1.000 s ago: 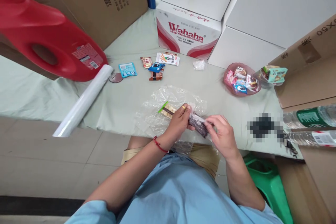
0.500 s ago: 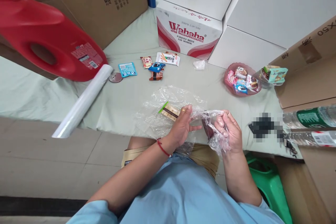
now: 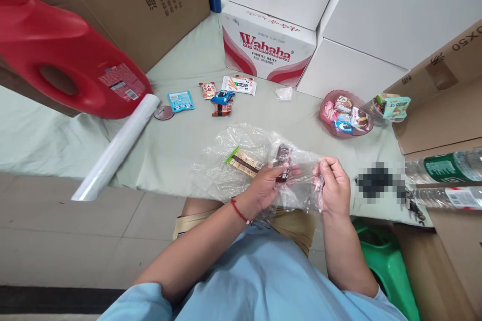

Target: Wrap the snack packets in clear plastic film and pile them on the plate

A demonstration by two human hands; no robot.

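Observation:
My left hand [image 3: 261,188] has its thumb across a dark brown snack packet [image 3: 283,153], with fingertips beneath it showing through clear film. Pinched in the fingers of my right hand [image 3: 333,183] is the edge of a clear plastic bag [image 3: 307,183], stretched between both hands. The bag film covers part of the brown packet. Just left of my left hand lies a beige snack bar [image 3: 244,163] with a brown stripe and a green end, on crumpled clear plastic; my hand hides its lower right end.
Several wrapped snacks [image 3: 222,96] and a blue packet [image 3: 181,101] lie further back. A pink bowl [image 3: 327,124] of snacks stands right, near water bottles [image 3: 452,168]. A film roll [image 3: 116,148] and red jug [image 3: 85,55] are left; a Wahaba-type water carton [image 3: 269,52] stands behind.
The brown packet has moved from beside my right hand leftward, into my left hand. My left fingers have closed on it. My right hand has gone from bunched plastic to pinching the bag's edge.

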